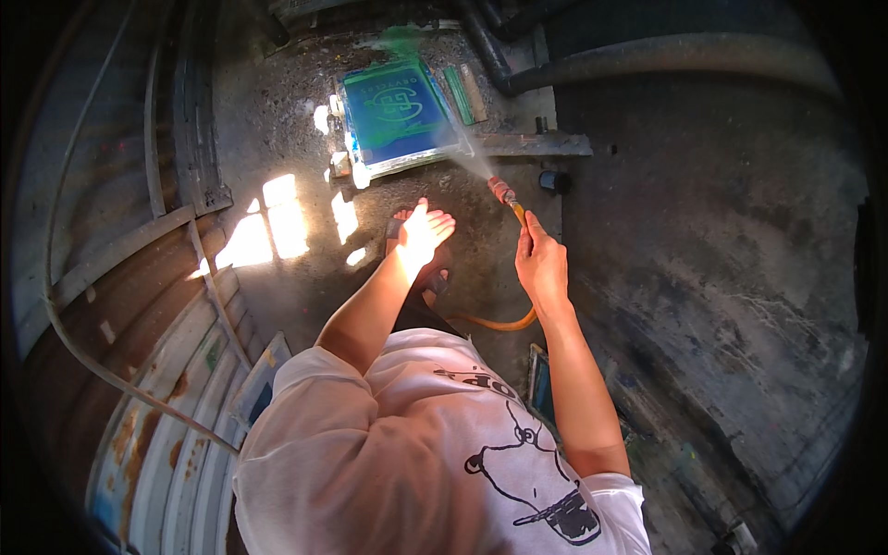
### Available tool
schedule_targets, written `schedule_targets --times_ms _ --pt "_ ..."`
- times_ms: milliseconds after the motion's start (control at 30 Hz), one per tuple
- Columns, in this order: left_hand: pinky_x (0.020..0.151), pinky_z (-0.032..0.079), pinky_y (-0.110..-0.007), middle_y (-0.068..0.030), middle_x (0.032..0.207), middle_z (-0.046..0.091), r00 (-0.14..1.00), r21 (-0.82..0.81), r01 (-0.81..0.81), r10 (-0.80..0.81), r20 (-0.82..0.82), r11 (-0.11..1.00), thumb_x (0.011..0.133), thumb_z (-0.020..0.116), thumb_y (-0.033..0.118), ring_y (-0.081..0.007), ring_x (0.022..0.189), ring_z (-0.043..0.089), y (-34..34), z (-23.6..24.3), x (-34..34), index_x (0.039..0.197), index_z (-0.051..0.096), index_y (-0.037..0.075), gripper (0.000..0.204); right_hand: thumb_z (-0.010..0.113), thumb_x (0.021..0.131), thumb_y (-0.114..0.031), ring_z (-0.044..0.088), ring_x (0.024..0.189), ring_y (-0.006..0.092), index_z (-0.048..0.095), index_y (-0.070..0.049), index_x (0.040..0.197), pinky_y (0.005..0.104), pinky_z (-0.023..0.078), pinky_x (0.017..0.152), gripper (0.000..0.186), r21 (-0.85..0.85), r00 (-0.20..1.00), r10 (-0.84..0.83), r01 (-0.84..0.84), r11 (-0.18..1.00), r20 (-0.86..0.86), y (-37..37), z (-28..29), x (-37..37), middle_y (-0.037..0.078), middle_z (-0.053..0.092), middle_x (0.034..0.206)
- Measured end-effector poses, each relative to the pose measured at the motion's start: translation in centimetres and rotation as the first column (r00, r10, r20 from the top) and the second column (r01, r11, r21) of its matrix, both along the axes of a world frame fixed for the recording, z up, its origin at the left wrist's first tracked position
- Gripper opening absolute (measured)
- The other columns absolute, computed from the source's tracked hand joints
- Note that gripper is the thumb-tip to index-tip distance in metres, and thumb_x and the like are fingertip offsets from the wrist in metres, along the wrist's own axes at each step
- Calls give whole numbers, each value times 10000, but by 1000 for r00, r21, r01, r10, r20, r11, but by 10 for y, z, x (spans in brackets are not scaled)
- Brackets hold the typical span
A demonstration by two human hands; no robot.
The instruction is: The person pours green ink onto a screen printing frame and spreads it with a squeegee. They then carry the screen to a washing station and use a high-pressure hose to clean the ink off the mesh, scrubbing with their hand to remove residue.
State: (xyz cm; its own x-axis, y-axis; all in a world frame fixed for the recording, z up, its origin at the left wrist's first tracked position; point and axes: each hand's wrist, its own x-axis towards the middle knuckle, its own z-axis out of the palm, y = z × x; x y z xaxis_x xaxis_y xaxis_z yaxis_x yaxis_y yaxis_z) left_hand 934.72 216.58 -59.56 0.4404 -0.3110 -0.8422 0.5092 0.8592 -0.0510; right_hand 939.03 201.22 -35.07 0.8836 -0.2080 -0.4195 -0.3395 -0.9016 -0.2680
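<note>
My right hand (541, 265) is closed around an orange hose (518, 213) just behind its reddish nozzle (500, 190). From the nozzle a fan of water spray (467, 148) reaches the near right part of a screen printing frame (393, 109). The frame lies on the floor ahead, its mesh blue with green ink smeared over it and a pale design in the middle. My left hand (426, 230) is held out in bright sunlight, fingers extended, holding nothing. It is apart from the frame, above my sandalled feet (438, 281).
Green and brown strips (461, 94) lie right of the frame, beside a plank (532, 145). A dark cup (554, 181) stands near the plank's end. Thick pipes (666, 63) cross the back right. Rusty corrugated sheets (157, 435) and a thin cable (57, 305) line the left. Another frame (261, 377) leans there.
</note>
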Motion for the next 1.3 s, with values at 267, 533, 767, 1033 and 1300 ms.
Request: schedule_targets --times_ms 267,533,767,1033,1300 --pt "1081 414 -479 -233 1304 545 993 54 -100 97 61 994 1002 520 476 -373 1243 502 48 -73 -32 1339 435 -78 654 541 968 -168 670 789 431 629 -62 1284 475 529 676 345 33 996 23 -26 999 86 -8 -4 4 275 663 857" --pt "886 493 -427 -115 993 599 976 -175 -185 201 80 967 1043 462 414 -295 909 567 56 -72 -39 1043 558 34 392 548 966 -183 673 783 432 635 -70 1281 482 527 684 347 71 998 2 -6 997 59 -13 -10 6 281 663 844" --pt "728 523 -463 -90 834 612 994 0 -91 91 63 996 1036 482 410 -312 772 598 62 -87 -54 973 591 58 374 551 966 -198 670 840 441 642 -91 1277 484 527 732 342 127 999 -6 11 992 -42 -4 -11 11 290 664 882" --pt "716 435 -408 -61 780 476 995 53 -88 86 40 995 1045 345 318 -258 744 486 67 -50 -47 918 499 132 272 565 964 -203 665 841 446 655 -95 1260 478 528 720 328 204 992 123 -121 971 4 -6 -20 10 286 659 864" --pt "794 410 -396 -62 815 431 995 32 -66 63 79 997 984 385 226 -247 825 472 70 -55 -56 893 474 144 151 584 958 -191 666 837 440 660 -92 1252 467 529 708 319 229 988 150 -138 964 -33 4 -17 10 289 650 846"
